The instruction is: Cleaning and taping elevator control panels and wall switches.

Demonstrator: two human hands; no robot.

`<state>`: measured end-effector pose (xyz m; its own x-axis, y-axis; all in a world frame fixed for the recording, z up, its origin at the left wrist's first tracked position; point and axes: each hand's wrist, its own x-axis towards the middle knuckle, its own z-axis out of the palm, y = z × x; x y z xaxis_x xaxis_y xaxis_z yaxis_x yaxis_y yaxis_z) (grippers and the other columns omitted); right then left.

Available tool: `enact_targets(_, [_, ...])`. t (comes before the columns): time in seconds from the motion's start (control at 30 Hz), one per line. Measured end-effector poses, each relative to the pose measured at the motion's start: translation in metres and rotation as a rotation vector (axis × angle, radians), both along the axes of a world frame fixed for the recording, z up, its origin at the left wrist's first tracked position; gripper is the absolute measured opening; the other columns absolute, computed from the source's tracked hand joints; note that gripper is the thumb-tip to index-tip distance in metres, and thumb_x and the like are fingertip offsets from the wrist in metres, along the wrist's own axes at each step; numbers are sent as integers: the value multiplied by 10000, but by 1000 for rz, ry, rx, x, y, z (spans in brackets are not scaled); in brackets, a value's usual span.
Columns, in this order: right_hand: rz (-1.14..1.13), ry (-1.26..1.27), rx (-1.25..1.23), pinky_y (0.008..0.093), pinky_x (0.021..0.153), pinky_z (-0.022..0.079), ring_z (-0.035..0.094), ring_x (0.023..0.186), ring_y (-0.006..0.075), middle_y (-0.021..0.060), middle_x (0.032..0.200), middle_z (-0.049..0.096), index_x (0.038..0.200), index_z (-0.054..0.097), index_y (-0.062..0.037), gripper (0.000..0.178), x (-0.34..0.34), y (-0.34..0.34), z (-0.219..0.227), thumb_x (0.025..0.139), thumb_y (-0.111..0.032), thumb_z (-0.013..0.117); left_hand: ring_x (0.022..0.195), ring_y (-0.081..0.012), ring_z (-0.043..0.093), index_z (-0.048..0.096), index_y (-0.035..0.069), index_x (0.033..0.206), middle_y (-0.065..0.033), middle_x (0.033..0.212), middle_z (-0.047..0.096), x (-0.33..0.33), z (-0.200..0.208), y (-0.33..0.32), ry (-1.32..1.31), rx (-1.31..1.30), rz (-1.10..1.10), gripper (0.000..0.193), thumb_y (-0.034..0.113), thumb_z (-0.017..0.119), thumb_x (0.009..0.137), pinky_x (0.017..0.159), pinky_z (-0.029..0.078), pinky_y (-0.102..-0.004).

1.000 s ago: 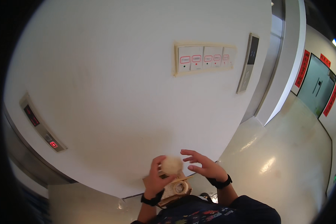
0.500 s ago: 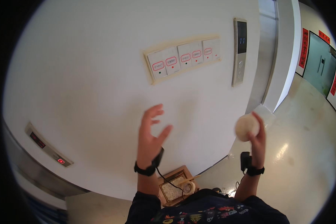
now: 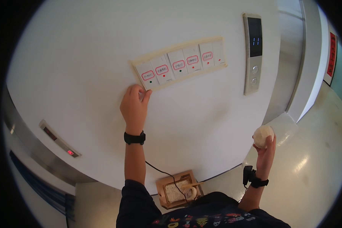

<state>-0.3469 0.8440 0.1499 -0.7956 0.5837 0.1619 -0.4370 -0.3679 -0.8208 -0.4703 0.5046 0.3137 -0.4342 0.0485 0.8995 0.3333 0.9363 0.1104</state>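
Viewing remotely, I judge work barely begun: tape border (image 3: 178, 47) still on every visible side of white switches (image 3: 179, 69), left hand (image 3: 133, 107) curled at its lower-left corner (pinching, cannot tell), right hand (image 3: 266, 151) fingers wrapped round pale ball (image 3: 262, 135).

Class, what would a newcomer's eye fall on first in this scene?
Probably the row of white wall switches at upper centre, framed in cream tape, with the left hand at its lower left corner. Next, the pale ball held in the right hand, at lower right. Above that, blue digits glow on the elevator call panel.
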Motion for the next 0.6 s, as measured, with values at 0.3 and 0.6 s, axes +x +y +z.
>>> enact_targets(0.3, [193, 54, 7, 330, 748, 466, 513, 1013, 215, 111, 1146, 481, 1307, 345, -59, 515, -30, 27, 2, 885, -322, 476, 547, -153, 514, 518, 44, 739, -28, 672, 537, 0, 6, -9, -55, 5, -158, 161, 108, 664, 759, 514, 410, -252])
enact_targets(0.6, [376, 49, 21, 339, 772, 466, 515, 1017, 237, 121, 1166, 468, 1302, 342, -36, 535, -54, 38, 9, 871, -314, 493, 564, -116, 463, 499, 21, 760, -39, 613, 499, 10, 12, -16, -271, 176, -241, 149, 121, 577, 837, 539, 400, -240])
